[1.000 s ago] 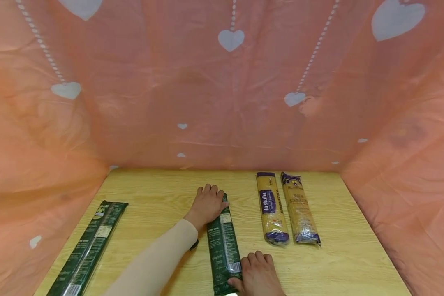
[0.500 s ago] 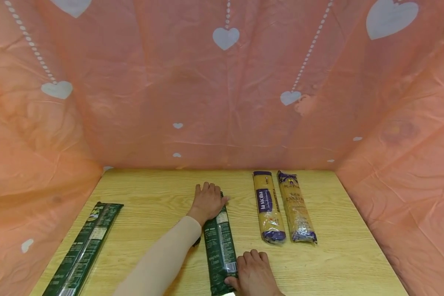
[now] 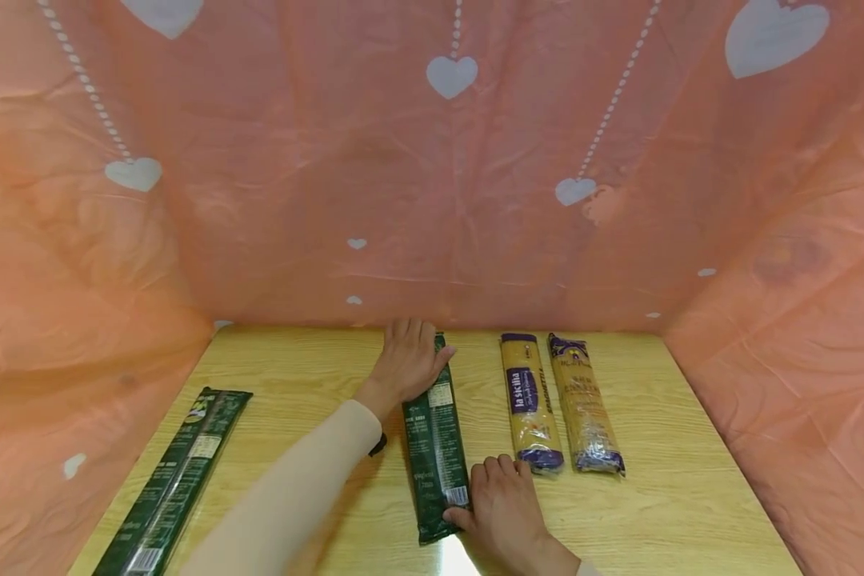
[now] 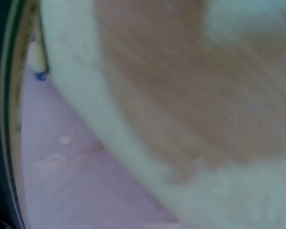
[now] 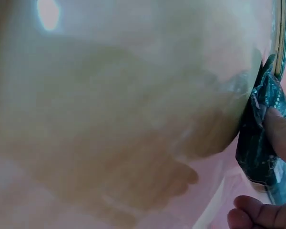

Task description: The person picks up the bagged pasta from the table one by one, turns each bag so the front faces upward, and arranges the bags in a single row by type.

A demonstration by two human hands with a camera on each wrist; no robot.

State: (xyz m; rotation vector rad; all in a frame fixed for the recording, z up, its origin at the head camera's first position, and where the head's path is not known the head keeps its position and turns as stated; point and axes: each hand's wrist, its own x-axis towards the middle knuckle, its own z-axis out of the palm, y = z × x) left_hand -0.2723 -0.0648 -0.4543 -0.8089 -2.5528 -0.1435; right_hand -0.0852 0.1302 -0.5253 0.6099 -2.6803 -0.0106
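A dark green spaghetti pack (image 3: 436, 448) lies lengthwise on the table in the head view, between both hands. Over its far end, my left hand (image 3: 406, 360) grips it across the width, fingers at the left side and thumb at the right edge. At the near end, the thumb of my right hand (image 3: 502, 508) presses on the pack's right corner, while the fingers rest to the right of the pack. In the right wrist view that thumb (image 5: 280, 136) touches the crinkled end of the wrapper (image 5: 257, 143). Only a strip of the pack (image 4: 2, 114) shows in the left wrist view.
Another green pack (image 3: 176, 480) lies slanted on the table's left. Two yellow spaghetti packs with purple ends, one labelled la sicilia (image 3: 529, 404) and another (image 3: 586, 404), lie side by side on the right. A pink curtain (image 3: 432, 240) with hearts borders the wooden table (image 3: 662, 512).
Both hands have moved away from the person over the last half second, sliding the green pack toward the table's back edge. Before that, hands and pack stayed nearly still; the head view shifted slightly.
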